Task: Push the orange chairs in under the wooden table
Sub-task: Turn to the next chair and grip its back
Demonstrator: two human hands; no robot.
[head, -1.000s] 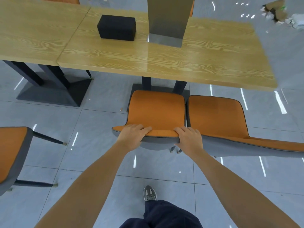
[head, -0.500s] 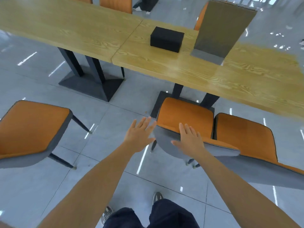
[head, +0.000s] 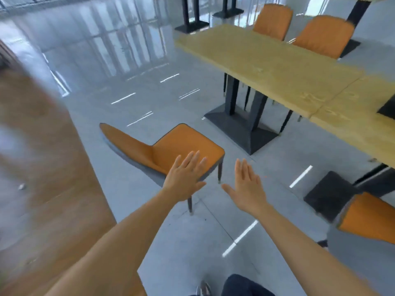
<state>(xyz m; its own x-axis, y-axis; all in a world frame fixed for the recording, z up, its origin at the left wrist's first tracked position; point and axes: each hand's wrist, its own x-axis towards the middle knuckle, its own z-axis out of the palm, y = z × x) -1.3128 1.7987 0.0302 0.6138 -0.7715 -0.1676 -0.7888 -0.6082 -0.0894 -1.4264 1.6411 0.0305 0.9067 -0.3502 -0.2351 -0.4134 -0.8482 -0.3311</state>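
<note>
One orange chair (head: 171, 148) stands out on the floor, well clear of the wooden table (head: 277, 67); I judge it not yet pushed in. My left hand (head: 183, 180) and right hand (head: 248, 186) hover spread-fingered, empty. Another chair (head: 369, 218) sits near the table's edge.

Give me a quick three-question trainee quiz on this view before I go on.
1. True or false: the left hand grips the chair by its backrest.
2. Which is right? A) both hands are open and empty B) the right hand holds a box C) both hands rest on the table.
3. Fill in: the loose chair stands out on the floor, apart from the ___.

Key: 1 false, its fingers are spread open in front of the seat; whether they touch it is unclear. 2 A. 3 table.
</note>
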